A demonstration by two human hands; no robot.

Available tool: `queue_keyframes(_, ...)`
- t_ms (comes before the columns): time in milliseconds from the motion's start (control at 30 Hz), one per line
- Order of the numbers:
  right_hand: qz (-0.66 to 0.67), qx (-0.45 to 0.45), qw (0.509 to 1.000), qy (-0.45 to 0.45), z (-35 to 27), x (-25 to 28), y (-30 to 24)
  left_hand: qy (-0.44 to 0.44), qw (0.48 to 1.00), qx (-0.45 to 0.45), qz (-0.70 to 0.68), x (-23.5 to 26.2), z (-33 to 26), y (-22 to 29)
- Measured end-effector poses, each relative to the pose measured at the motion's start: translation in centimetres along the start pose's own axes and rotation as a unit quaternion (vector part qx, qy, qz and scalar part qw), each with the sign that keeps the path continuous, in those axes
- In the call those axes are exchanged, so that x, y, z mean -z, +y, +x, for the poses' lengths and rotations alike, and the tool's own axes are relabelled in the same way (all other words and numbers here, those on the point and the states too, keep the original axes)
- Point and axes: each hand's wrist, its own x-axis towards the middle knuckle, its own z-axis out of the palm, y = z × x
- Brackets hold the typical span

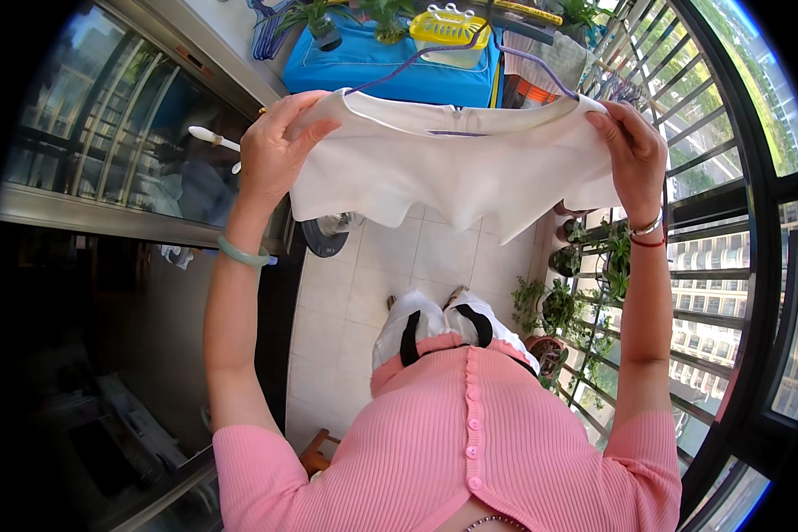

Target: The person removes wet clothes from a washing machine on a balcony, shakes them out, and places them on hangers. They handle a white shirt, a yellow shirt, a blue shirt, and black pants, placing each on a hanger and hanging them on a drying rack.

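A white top [443,168] hangs spread out in front of me, its neckline and a small back zip facing up. Inside its shoulders sits a purple clothes hanger [541,64], whose arms show above the neckline. My left hand [279,142] pinches the left shoulder of the top, thumb on the near side of the cloth. On the opposite shoulder, my right hand [631,155] grips the fabric close to the hanger's end. The fingers behind the cloth are partly hidden. The lower hem falls in loose waves above the tiled floor.
A blue fabric box [386,75] stands beyond the top, bearing potted plants and a yellow soap-dish-like basket [448,27]. Railings [709,208] and plants [563,306] line the right. Windows and a white-tipped stick [211,136] are at left.
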Motion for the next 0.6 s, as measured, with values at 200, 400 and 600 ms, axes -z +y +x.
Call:
queue_keyframes(200, -0.031, 0.047, 0.998, -0.011, 1.7, -1.8, -2.0, 0.076, 0.996, 0.039, -0.025, 2.3, -0.6, -1.2)
queue_keyframes(400, -0.109, 0.108, 0.988, -0.005, 2.3, -3.7, -3.0, 0.107, 0.994, 0.018, -0.001, 8.0, -1.8, -3.6)
queue_keyframes(600, -0.103, 0.196, 0.974, -0.041, 3.1, -7.2, -10.0, 0.109, 0.994, 0.021, -0.009, 15.5, -4.5, -7.5)
